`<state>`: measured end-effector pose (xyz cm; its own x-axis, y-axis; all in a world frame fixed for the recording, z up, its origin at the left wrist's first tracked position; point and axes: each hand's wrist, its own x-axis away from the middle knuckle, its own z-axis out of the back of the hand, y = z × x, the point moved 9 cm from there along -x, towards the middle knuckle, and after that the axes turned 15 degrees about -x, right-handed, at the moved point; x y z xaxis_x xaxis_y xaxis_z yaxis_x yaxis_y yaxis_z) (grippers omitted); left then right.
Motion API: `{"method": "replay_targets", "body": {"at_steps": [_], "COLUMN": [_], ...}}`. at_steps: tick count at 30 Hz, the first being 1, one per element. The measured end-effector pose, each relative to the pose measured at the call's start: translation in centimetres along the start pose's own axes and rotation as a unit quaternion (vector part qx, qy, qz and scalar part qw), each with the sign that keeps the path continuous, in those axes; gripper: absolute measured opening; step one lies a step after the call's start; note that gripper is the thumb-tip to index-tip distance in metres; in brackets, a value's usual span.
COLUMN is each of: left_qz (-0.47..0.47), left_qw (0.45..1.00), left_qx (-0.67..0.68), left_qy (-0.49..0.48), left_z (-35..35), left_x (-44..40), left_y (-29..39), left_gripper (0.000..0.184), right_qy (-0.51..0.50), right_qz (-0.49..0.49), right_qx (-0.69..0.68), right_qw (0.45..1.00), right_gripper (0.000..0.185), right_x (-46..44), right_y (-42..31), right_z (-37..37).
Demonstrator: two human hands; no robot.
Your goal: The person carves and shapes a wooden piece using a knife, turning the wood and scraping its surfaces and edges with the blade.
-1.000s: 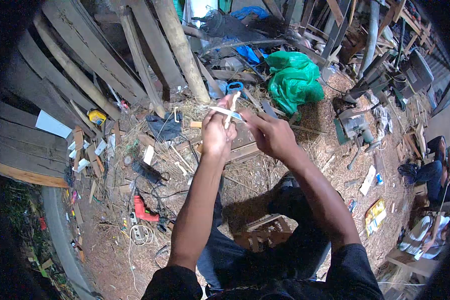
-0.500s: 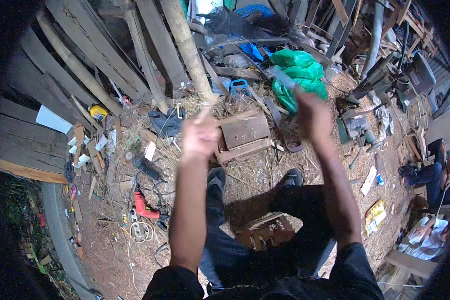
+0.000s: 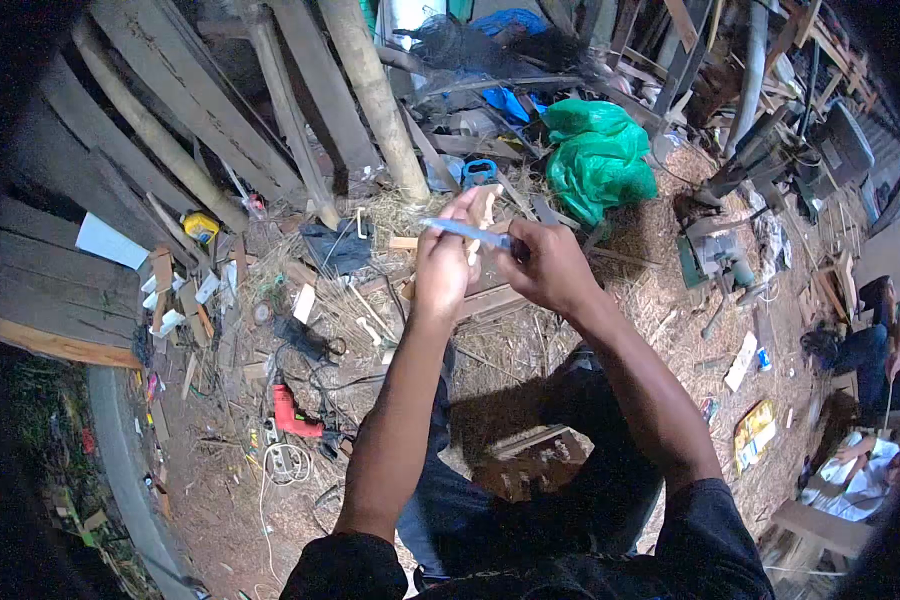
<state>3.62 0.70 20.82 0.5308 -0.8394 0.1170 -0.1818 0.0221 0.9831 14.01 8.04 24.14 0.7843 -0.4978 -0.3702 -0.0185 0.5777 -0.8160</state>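
Note:
My left hand point(image 3: 444, 272), in the middle of the head view, is closed around a small pale piece of wood point(image 3: 487, 208) with an uneven, carved-looking outline. Close on its right, my right hand point(image 3: 553, 265) grips a knife point(image 3: 460, 232) by its handle. The blade points left and lies across the wood and the fingers of my left hand; whether its edge touches the wood I cannot tell. Beneath both hands, a wooden block point(image 3: 492, 302) on the ground is mostly hidden.
A red power drill point(image 3: 289, 412) and a white power strip point(image 3: 287, 462) lie at lower left. A green plastic bag point(image 3: 600, 165) sits beyond my right hand. Timber planks point(image 3: 185, 95) lean at upper left. Another person point(image 3: 855, 470) sits at the right edge. Shavings cover the ground.
My right hand has swung left and down, bringing the knife from beside the green bag to the wood. My left hand has shifted right, and both hands are now close together.

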Motion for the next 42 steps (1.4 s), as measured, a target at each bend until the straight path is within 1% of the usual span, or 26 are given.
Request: {"method": "replay_targets", "body": {"at_steps": [2, 4, 6, 7, 9, 11, 14, 17, 20, 21, 22, 23, 24, 25, 26, 27, 29, 30, 31, 33, 35, 37, 38, 39, 41, 42], "left_qz": [-0.037, -0.097, -0.119, -0.115, -0.107, -0.085, -0.053, 0.001, 0.053, 0.07, 0.094, 0.08, 0.066, 0.05, 0.01, 0.021, 0.044, 0.06, 0.008, -0.01, -0.091, -0.108, -0.151, -0.149, -0.145, -0.124], "left_qw": [0.996, 0.98, 0.974, 0.975, 0.978, 0.988, 0.997, 1.0, 0.996, 0.993, 0.992, 0.99, 0.988, 0.984, 0.985, 0.989, 0.989, 0.985, 0.992, 0.998, 0.985, 0.985, 0.974, 0.974, 0.974, 0.978], "left_qx": [-0.084, -0.174, -0.191, -0.187, -0.177, -0.127, -0.062, 0.008, 0.076, 0.097, 0.087, 0.113, 0.138, 0.164, 0.17, 0.137, 0.069, 0.016, -0.01, -0.029, -0.103, -0.11, -0.148, -0.153, -0.164, -0.16], "left_qy": [-0.001, 0.028, 0.031, 0.027, 0.02, 0.012, 0.007, 0.0, 0.012, 0.02, 0.02, 0.025, 0.031, 0.037, 0.015, 0.051, 0.121, 0.162, 0.129, 0.062, 0.108, 0.072, 0.085, 0.078, 0.063, 0.059], "left_z": [-0.7, -1.9, -2.9, -3.1, -3.5, -3.8, -3.9, -4.1, -3.7, -3.3, -3.0, -1.9, -0.2, 1.4, 2.4, 2.8, 2.1, 1.5, 0.5, -1.0, -1.7, -2.6, -3.0, -3.2, -3.7, -3.8], "left_x": [-0.4, -0.9, -0.8, -0.8, -0.5, -0.2, 0.0, 0.2, 0.4, 0.5, 0.5, 0.2, -0.1, -0.4, -0.9, -0.7, -0.1, 0.1, -0.1, -0.5, -0.5, -0.5, -0.2, -0.1, -0.1, -0.1], "left_y": [-0.2, -0.1, -0.4, -0.5, -0.4, -0.1, -0.3, -1.0, -1.1, -1.0, -0.3, 0.1, 0.3, 0.4, 0.5, 0.5, 0.6, 0.0, -0.1, -1.2, -0.7, -0.6, -0.1, -0.2, -0.6, -0.9], "left_gripper": [0.036, 0.035, 0.035, 0.035, 0.034, 0.034, 0.036, 0.037, 0.036, 0.036, 0.034, 0.033, 0.033, 0.032, 0.031, 0.032, 0.034, 0.033, 0.032, 0.034, 0.036, 0.037, 0.038, 0.037, 0.037, 0.038], "right_qy": [0.016, 0.03, 0.006, -0.007, 0.004, 0.001, -0.001, 0.022, 0.021, 0.026, 0.031, 0.034, 0.061, 0.053, 0.055, 0.056, 0.037, 0.027, 0.037, 0.043, 0.013, -0.003, -0.004, -0.005, 0.005, 0.01], "right_qz": [-0.051, -0.096, -0.135, -0.153, -0.133, -0.115, -0.137, -0.09, -0.127, -0.121, -0.116, -0.11, -0.167, -0.15, -0.137, -0.124, -0.103, -0.119, -0.09, -0.082, -0.078, -0.085, -0.095, -0.106, -0.097, -0.093], "right_qx": [0.005, 0.031, 0.107, 0.142, 0.166, 0.205, 0.219, 0.221, 0.259, 0.257, 0.254, 0.251, 0.211, 0.212, 0.193, 0.173, 0.141, 0.167, 0.148, 0.117, 0.139, 0.16, 0.17, 0.181, 0.192, 0.197], "right_qw": [0.999, 0.994, 0.985, 0.978, 0.977, 0.972, 0.966, 0.971, 0.957, 0.959, 0.96, 0.961, 0.961, 0.964, 0.97, 0.976, 0.984, 0.978, 0.984, 0.989, 0.987, 0.983, 0.981, 0.978, 0.977, 0.976], "right_gripper": [0.013, 0.013, 0.017, 0.019, 0.016, 0.014, 0.013, 0.015, 0.015, 0.016, 0.016, 0.017, 0.018, 0.024, 0.02, 0.016, 0.021, 0.025, 0.027, 0.024, 0.021, 0.019, 0.019, 0.019, 0.018, 0.017], "right_x": [-0.1, 0.1, 0.2, 0.2, -0.1, -0.6, -0.6, -0.1, 0.1, 0.3, 0.6, 0.9, 1.2, 1.0, 1.0, 1.0, 0.9, 0.7, 0.6, 0.3, 0.1, -0.1, -0.1, -0.1, 0.0, 0.1], "right_y": [1.1, 2.8, 4.1, 4.6, 4.2, 3.5, 3.6, 4.2, 5.8, 6.0, 6.2, 6.3, 7.3, 7.1, 6.8, 5.9, 4.8, 4.4, 3.2, 2.7, 2.3, 1.8, 1.7, 1.8, 1.9, 2.0], "right_z": [0.5, 1.3, 1.8, 1.9, 2.4, 2.9, 3.7, 3.9, 4.4, 4.8, 5.3, 5.9, 7.2, 7.8, 7.7, 7.5, 5.1, 3.9, 3.0, 1.7, 1.0, 1.0, 1.2, 1.4, 1.9, 2.2]}}
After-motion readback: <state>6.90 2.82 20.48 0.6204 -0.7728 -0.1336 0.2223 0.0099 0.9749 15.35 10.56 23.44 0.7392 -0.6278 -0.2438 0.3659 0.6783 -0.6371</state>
